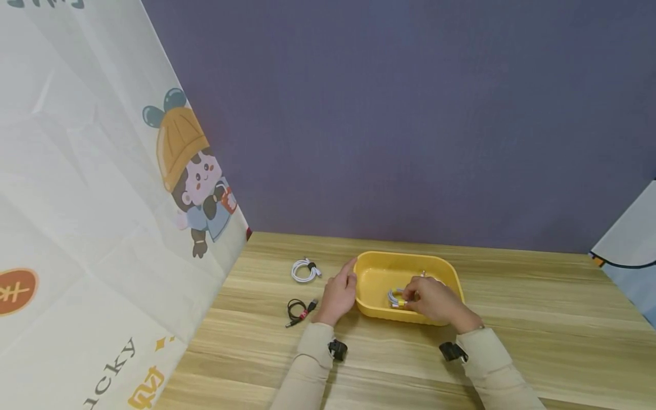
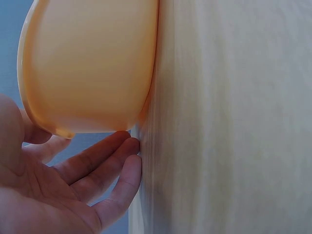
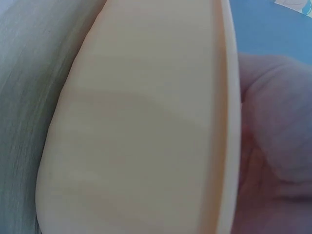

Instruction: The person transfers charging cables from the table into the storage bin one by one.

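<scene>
A yellow plastic bin (image 1: 376, 282) stands on the wooden table. Inside it, my right hand (image 1: 435, 299) pinches a coiled grey-white cable (image 1: 393, 298) with a yellow band near the bin's front wall. Another pale item shows partly behind that hand; its kind is hidden. Against the bin's left end rests my left hand (image 1: 337, 295), its fingers loosely extended along the outside. In the left wrist view the fingers (image 2: 100, 165) lie by the bin's wall, close to the table. The bin's wall (image 3: 131, 122) hides my right fingertips in the right wrist view.
Left of the bin lies a coiled white cable (image 1: 304, 280) with a black tie. A coiled black cable (image 1: 291, 315) with a pinkish-red band lies nearer to me. A dark wall panel (image 1: 400, 142) rises behind the table (image 1: 538, 319), and a printed white sheet (image 1: 102, 199) borders its left side.
</scene>
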### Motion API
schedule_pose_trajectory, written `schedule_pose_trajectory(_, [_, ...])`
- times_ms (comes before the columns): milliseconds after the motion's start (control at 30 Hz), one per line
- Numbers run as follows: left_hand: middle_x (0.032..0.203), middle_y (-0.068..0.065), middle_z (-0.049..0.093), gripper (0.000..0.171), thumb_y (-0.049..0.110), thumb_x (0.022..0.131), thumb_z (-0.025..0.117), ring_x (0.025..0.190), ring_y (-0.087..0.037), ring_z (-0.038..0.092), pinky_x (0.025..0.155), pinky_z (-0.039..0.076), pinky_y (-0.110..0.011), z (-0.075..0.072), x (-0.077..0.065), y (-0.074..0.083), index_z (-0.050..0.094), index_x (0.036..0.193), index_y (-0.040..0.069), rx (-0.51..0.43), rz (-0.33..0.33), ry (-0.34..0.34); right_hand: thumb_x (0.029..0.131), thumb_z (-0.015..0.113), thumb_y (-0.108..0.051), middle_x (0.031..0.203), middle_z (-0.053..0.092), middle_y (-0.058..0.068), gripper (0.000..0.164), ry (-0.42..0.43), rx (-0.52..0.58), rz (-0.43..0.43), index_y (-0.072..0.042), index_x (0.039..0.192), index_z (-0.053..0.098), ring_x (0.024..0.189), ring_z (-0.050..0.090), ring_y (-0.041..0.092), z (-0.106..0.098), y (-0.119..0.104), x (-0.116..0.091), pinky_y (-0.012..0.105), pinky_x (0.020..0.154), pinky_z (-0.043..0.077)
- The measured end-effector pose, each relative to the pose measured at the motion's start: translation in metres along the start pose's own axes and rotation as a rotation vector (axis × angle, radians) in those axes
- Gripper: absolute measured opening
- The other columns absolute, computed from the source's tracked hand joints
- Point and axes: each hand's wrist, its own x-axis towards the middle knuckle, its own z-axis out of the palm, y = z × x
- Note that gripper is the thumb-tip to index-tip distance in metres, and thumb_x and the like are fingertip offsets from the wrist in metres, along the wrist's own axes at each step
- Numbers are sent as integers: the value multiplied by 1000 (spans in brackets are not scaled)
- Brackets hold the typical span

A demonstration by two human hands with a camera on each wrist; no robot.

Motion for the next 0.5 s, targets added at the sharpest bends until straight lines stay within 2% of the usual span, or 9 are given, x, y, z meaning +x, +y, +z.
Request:
schedule_pose_trajectory(167, [105, -8, 73, 47, 24, 109, 42, 61, -15, 54, 62, 46, -32, -1, 0, 0, 46, 155, 30, -25, -1, -14, 87, 80, -13, 87, 67, -8, 6, -20, -13, -2, -16, 90, 76, 71, 54, 4, 1, 2, 3, 26, 65, 45])
schedule_pose_trajectory(500, [112, -6, 74, 47, 25, 109, 42, 72, -17, 58, 68, 48, -34, 0, 0, -1, 45, 155, 33, -16, -3, -7, 88, 80, -14, 82, 68, -11, 9, -69, 26, -47, -19, 86, 73, 71, 56, 2, 4, 7, 9, 27, 67, 46])
